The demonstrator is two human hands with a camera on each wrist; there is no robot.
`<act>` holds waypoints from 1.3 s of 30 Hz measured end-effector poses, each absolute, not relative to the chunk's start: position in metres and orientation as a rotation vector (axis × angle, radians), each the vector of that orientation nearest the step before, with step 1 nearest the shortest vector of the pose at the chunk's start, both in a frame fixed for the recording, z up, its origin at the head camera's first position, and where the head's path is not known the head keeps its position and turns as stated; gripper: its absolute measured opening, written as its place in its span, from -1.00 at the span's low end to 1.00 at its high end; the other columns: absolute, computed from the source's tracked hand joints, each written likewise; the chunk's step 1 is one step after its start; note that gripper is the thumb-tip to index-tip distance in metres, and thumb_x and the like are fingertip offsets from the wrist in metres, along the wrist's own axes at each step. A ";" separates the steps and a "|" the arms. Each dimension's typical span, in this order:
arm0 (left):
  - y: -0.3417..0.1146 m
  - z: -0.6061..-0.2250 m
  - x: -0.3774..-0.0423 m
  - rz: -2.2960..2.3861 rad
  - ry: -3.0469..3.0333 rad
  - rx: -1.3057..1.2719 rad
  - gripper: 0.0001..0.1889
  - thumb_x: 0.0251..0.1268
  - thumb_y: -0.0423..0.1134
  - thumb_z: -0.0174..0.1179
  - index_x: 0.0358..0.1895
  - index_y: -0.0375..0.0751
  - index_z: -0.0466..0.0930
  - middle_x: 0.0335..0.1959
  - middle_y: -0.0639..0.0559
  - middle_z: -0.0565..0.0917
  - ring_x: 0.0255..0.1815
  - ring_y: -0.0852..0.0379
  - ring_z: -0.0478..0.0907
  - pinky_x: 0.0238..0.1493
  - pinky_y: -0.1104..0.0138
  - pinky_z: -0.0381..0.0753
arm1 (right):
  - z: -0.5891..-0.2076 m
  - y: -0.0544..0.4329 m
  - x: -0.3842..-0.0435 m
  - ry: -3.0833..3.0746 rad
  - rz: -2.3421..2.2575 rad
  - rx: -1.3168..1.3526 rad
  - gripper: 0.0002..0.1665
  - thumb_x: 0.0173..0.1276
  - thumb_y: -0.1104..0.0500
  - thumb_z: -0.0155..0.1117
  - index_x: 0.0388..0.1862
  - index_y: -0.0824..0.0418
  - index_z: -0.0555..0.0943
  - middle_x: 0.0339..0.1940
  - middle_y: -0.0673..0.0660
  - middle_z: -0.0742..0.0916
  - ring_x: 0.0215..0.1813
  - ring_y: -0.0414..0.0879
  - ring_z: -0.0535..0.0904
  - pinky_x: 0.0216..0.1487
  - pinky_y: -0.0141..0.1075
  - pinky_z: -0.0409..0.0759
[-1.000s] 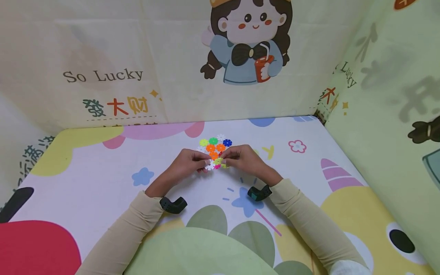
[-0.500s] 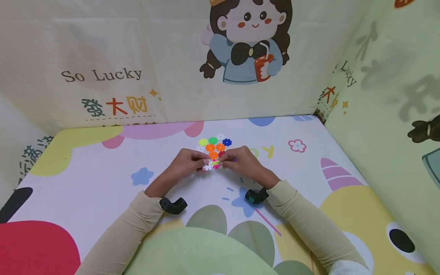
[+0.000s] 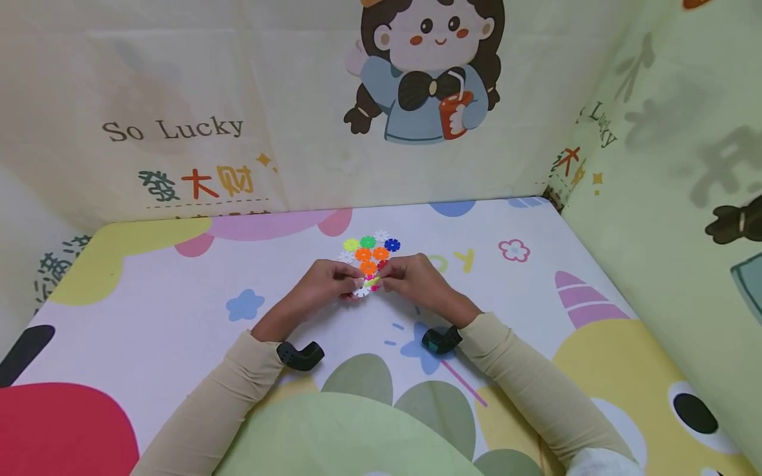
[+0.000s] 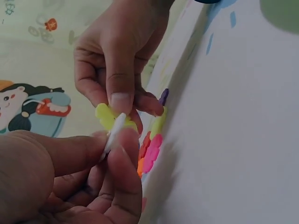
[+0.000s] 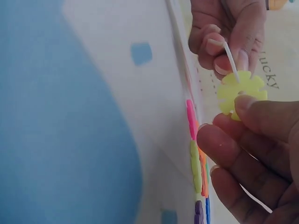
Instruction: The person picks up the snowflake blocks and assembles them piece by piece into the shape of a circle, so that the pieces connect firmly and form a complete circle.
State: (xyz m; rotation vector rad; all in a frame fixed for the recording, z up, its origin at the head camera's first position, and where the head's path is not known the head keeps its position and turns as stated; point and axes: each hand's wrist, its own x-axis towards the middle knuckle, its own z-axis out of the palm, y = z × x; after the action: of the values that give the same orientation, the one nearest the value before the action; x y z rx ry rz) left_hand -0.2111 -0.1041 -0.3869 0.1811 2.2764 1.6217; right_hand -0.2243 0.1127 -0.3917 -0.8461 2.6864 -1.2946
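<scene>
My left hand [image 3: 321, 285] pinches a white notched plastic disc [image 4: 115, 133], a snowflake building piece, between thumb and fingers. Facing it, my right hand [image 3: 419, 277] grips a yellow snowflake disc [image 5: 251, 85] by thumb and forefinger. The two discs meet at their edges and stand crosswise, the white one's rim at a notch of the yellow one in the right wrist view. Both are held above the table. Fingers cover part of each disc. Just beyond the hands lie several orange discs [image 3: 368, 268], with a pink disc [image 4: 152, 153] and a purple disc [image 5: 199, 212] nearby.
Behind the orange discs lie green [image 3: 368, 242], blue [image 3: 392, 244] and more white [image 3: 381, 236] discs on the patterned tabletop [image 3: 333, 330]. A printed cloth wall [image 3: 297, 99] rises at the table's back edge, another [image 3: 655, 198] at the right.
My right hand has shifted slightly left toward the left hand. The yellow disc has turned from nearly flat to more edge-on in the head view. The left hand stays almost in place.
</scene>
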 end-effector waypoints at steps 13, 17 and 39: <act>-0.108 -0.387 -0.214 1.808 2.025 0.118 -0.73 0.29 -0.41 0.26 -0.02 -0.47 0.49 -0.28 -0.18 0.68 -0.32 -0.02 0.70 -0.13 0.28 0.67 | -0.390 0.120 -0.232 2.801 -1.110 -0.744 -0.89 0.27 0.23 0.40 -0.22 0.17 0.75 -0.29 -0.03 0.74 -0.22 -0.12 0.56 -0.15 -0.33 0.61; -0.106 -0.383 -0.213 1.814 2.034 0.080 -0.68 0.25 -0.40 0.30 -0.01 -0.43 0.45 -0.33 -0.19 0.71 -0.27 -0.07 0.72 -0.10 0.28 0.66 | -0.393 0.123 -0.235 2.814 -1.039 -0.718 -0.84 0.25 0.24 0.42 -0.18 0.19 0.76 -0.23 -0.01 0.73 -0.29 -0.11 0.51 -0.25 -0.35 0.56; -0.105 -0.384 -0.210 1.851 2.058 0.098 -0.60 0.25 -0.41 0.29 0.15 -0.37 0.50 -0.16 -0.18 0.68 -0.23 -0.04 0.71 -0.09 0.24 0.66 | -0.394 0.122 -0.235 2.785 -0.845 -0.556 -0.67 0.22 0.15 0.47 -0.04 0.20 0.67 -0.20 0.04 0.62 -0.16 -0.08 0.51 -0.10 -0.30 0.56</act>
State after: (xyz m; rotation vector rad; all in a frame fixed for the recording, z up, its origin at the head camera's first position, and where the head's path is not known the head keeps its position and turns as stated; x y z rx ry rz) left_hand -0.2104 -0.1051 -0.3843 0.0983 2.0580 1.8511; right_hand -0.2354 0.1217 -0.3936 -0.5557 2.7851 -0.8450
